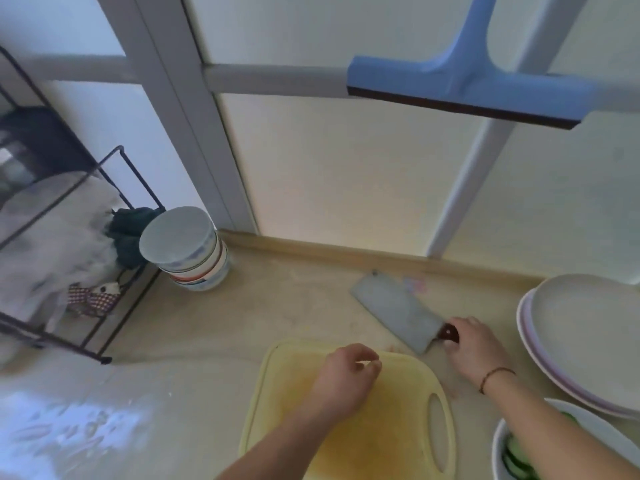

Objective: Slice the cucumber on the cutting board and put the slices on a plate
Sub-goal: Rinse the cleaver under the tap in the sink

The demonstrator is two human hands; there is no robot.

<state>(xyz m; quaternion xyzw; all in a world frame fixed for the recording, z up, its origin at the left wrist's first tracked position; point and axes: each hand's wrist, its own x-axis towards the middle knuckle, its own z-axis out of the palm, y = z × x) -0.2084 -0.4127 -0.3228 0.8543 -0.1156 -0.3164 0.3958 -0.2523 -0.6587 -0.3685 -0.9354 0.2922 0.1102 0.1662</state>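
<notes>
A yellow cutting board [391, 445] lies on the counter at the bottom centre, with no cucumber on it. My left hand [343, 379] hovers over the board's far part, fingers curled, holding nothing that I can see. A cleaver [394, 315] lies flat on the counter beyond the board. My right hand [476, 344] holds its dark handle. Green cucumber slices [516, 459] lie in a white plate [498, 445] at the bottom right, partly hidden by my right forearm.
Stacked white plates [585, 341] stand at the right edge. A stack of bowls [192, 251] stands at the back left beside a black wire rack [86, 271]. A blue squeegee [460, 88] hangs on the window. The left of the counter looks wet.
</notes>
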